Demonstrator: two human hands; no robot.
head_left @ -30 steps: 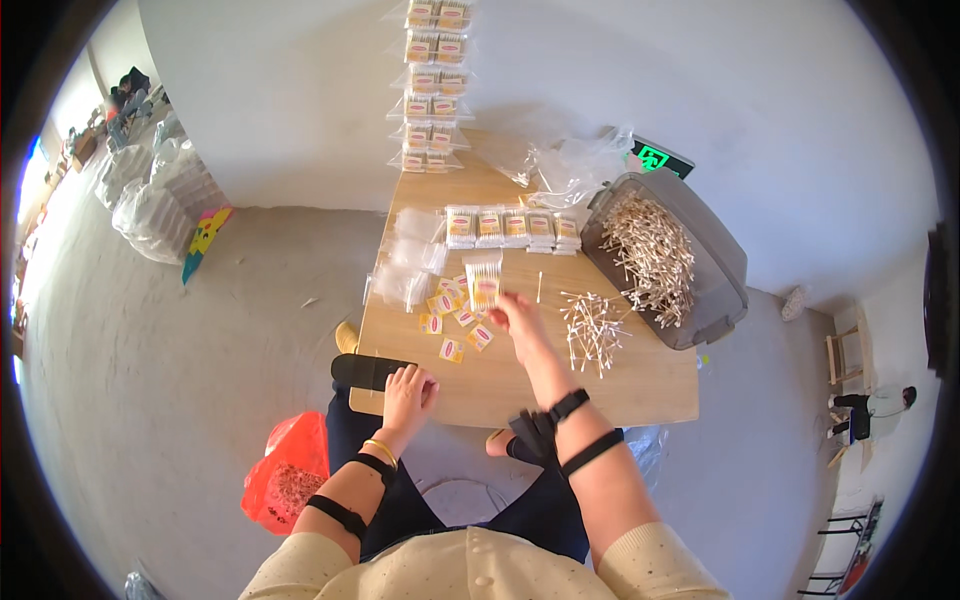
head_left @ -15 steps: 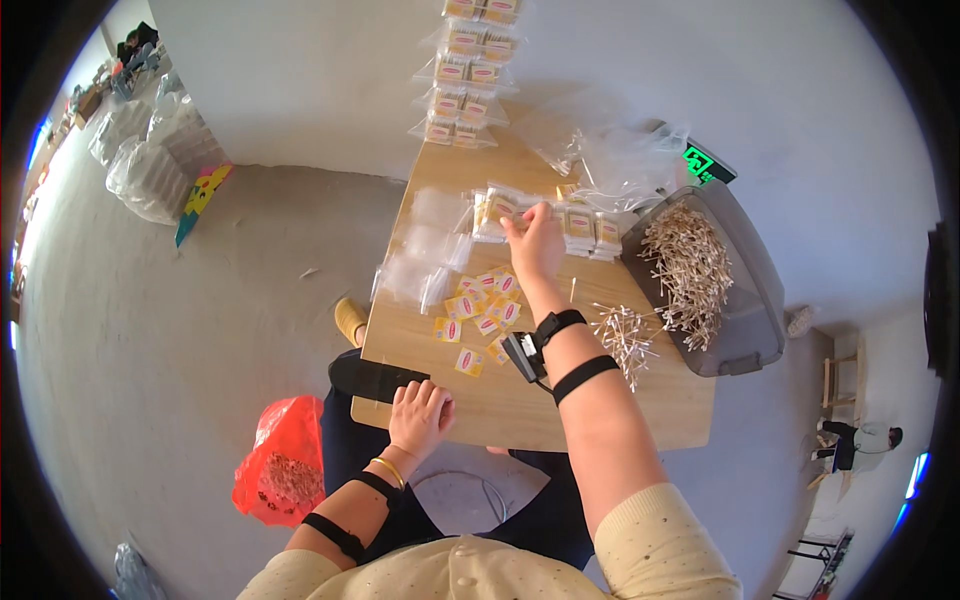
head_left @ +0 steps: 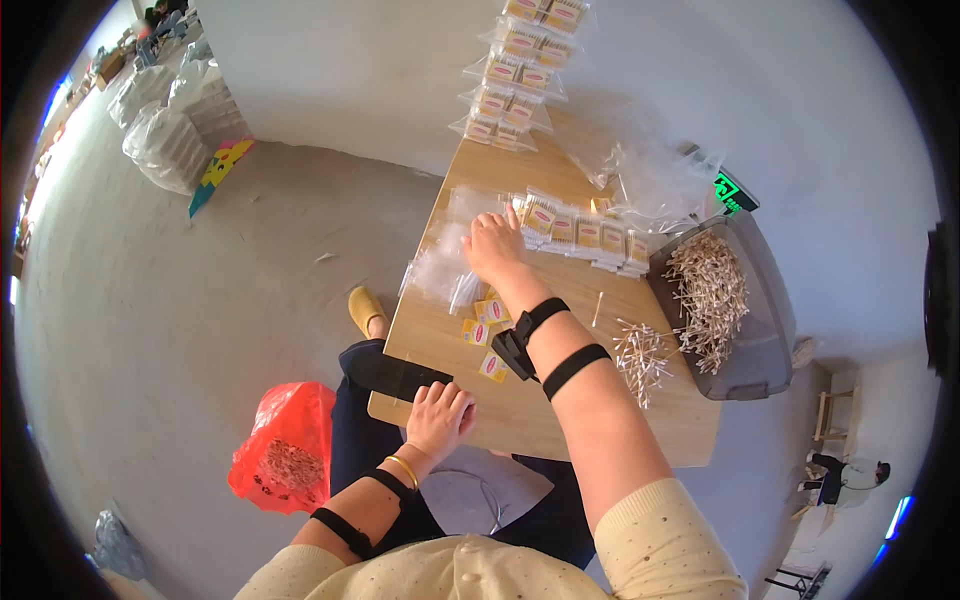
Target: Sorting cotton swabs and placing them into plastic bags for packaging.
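My right hand point(head_left: 493, 245) reaches over the small clear plastic bags point(head_left: 437, 270), its fingers extended and nothing visible in them. Just right of its fingertips runs a row of filled packets of cotton swabs point(head_left: 588, 237), each with a yellow and white card. Several yellow and white cards point(head_left: 491, 312) lie nearer me, partly hidden by my right forearm. My left hand point(head_left: 440, 420) rests at the table's near edge beside a black pad point(head_left: 385, 372). Its fingers are curled closed, and whatever they may hold is hidden.
Loose cotton swabs point(head_left: 643, 362) lie on the table point(head_left: 560, 410) beside a grey bin point(head_left: 765, 350) heaped with more. Larger bags of packets point(head_left: 515, 70) line the far end, near crumpled clear plastic point(head_left: 655, 185). A red bag point(head_left: 285, 430) stands on the floor at left.
My right hand has left the packet row and moved left over the clear bags. A packet it was touching now lies at the row's left end. The whole view has shifted slightly.
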